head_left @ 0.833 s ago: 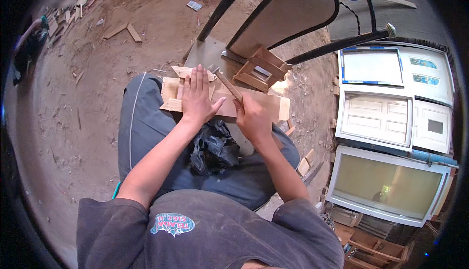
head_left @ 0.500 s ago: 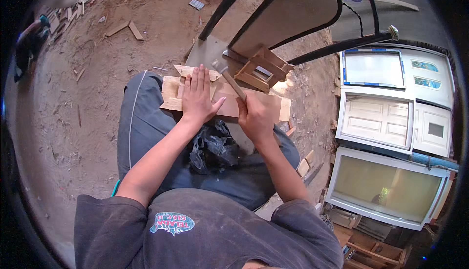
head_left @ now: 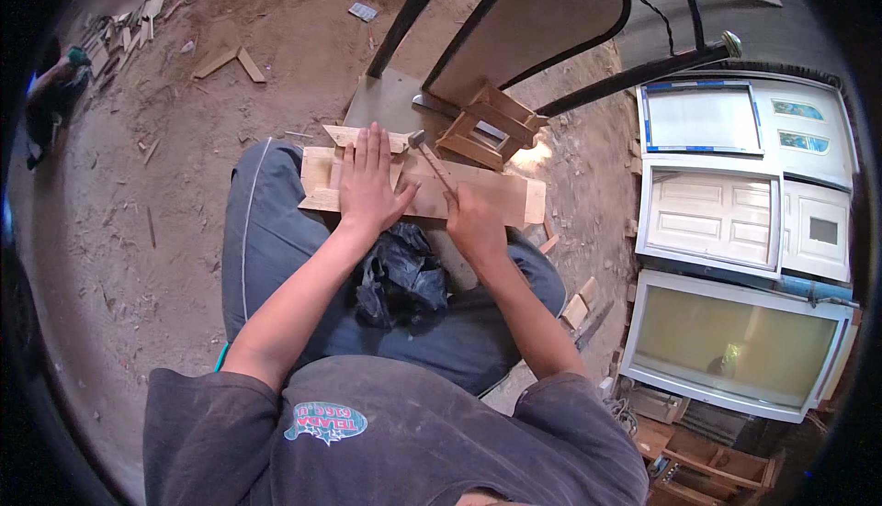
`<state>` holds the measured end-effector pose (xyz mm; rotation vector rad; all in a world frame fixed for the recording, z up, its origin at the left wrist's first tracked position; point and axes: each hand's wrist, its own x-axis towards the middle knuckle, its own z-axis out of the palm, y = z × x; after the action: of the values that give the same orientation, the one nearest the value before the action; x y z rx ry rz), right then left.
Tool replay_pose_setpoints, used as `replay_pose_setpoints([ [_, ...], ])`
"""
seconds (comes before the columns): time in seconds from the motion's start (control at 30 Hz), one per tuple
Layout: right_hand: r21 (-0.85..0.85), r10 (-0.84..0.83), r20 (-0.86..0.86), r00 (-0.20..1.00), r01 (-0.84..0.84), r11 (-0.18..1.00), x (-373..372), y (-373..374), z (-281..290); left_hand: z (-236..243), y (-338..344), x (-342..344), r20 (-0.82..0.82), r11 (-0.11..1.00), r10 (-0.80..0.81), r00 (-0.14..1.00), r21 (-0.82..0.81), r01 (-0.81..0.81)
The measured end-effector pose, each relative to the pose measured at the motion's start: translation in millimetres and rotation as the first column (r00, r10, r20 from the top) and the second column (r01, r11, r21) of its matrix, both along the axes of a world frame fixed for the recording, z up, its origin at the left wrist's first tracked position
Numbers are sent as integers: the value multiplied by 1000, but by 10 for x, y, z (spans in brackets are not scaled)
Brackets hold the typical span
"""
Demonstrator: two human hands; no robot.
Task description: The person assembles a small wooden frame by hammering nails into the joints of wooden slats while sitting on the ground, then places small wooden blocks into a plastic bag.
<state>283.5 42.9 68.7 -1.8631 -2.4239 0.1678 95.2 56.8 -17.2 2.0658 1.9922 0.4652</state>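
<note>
Wood pieces (head_left: 319, 168) laid on board (head_left: 491, 197), pinned under left hand (head_left: 368, 196), fingers nearly together, thumb spread. Hammer (head_left: 433, 161) gripped in right hand (head_left: 475, 223), fingers curled round handle. Left fingertips could be struck if aim drifts; hammer-head contact unclear.

The ground (head_left: 119, 258), bare brown earth, fills the left and upper left of the view. It carries a wood pile (head_left: 138, 24) at far upper left, two slats (head_left: 217, 63) set in a V below and right of the pile, a pale card (head_left: 363, 12) at top, left of centre, and wood blocks (head_left: 576, 310) right of centre. The seat (head_left: 378, 102), grey, occupies the centre. It carries a brown frame (head_left: 469, 151) at upper centre and a crosswise board (head_left: 487, 196) just below. Pale strips (head_left: 322, 200) lie at the board's left end.
</note>
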Motion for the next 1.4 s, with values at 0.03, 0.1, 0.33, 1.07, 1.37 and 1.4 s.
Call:
replay_pose_setpoints([
  [0.03, 22, 8, -31, 999, -7, 1000, -20, -1, 57, 1, 5, -9, 7, 1000, 4, 1000, 14, -4],
  [0.1, 61, 18, -89, 996, -12, 998, -39, -45, 217, -5, -7, 0, 25, 999, 5, 1000, 37, -6],
  [0.33, 169, 208, -164, 964, -180, 969, -82, -10, 136, -50, 7, -16, 41, 996, 15, 999, 89, -19],
  [1.07, 57, 65, -37, 997, -63, 996, -336, -58, 468, -63, -23, -5, 26, 996, 20, 999, 84, -22],
  [1.37, -20, 5, 32, 999, -4, 1000, -196, -80, 317, -74, 4, 21, 38, 997, 2, 999, 81, -5],
  [1.4, 7, -11, 0, 1000, 11, 1000, -237, -84, 391, -75, 3, 21, 45, 995, 3, 999, 97, -7],
])
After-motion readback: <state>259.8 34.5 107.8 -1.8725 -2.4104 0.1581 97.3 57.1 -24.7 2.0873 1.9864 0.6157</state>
